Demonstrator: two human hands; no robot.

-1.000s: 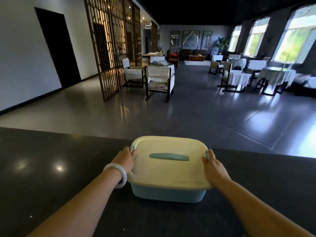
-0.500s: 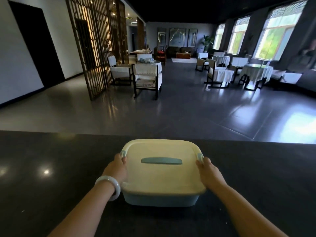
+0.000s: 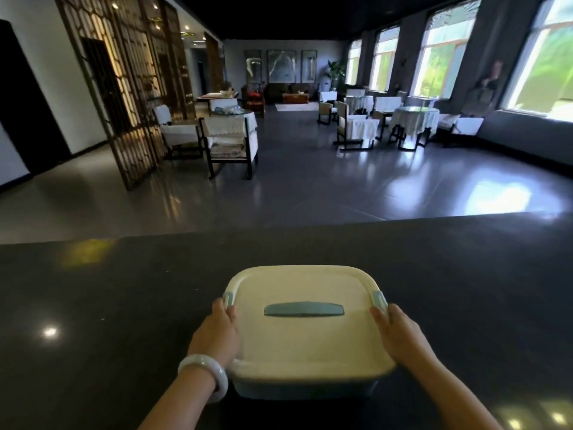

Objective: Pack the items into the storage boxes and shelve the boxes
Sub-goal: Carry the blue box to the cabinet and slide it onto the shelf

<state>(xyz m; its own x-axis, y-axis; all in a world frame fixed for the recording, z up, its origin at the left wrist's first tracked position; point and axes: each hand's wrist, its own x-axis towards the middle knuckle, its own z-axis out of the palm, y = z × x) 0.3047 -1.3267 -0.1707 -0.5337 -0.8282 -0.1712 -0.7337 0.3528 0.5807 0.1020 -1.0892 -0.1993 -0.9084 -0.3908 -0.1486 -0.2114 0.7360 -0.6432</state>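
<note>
Pale jade-white, a bangle [image 3: 207,375] circles the wrist at the lower centre of the frame, just behind the left hand [image 3: 217,333], whose fingers curl against the left edge of a storage box [image 3: 307,339]. The right hand [image 3: 400,333] grips the opposite edge in the same way, thumb on the rim of the lid. The box sits at bottom centre on a dark polished counter [image 3: 108,305]; its cream lid [image 3: 310,349] is on, with a teal handle [image 3: 304,309] lying flat across the top, small blue latches at the two sides, and a blue base showing under the near rim. Beyond the counter's far edge stretches a glossy grey floor [image 3: 310,187]. At upper left stands a wooden lattice screen [image 3: 124,88] with white-covered chairs [image 3: 231,144] beside it; at upper right, cloth-draped tables [image 3: 414,119] sit below bright windows [image 3: 440,57].
</note>
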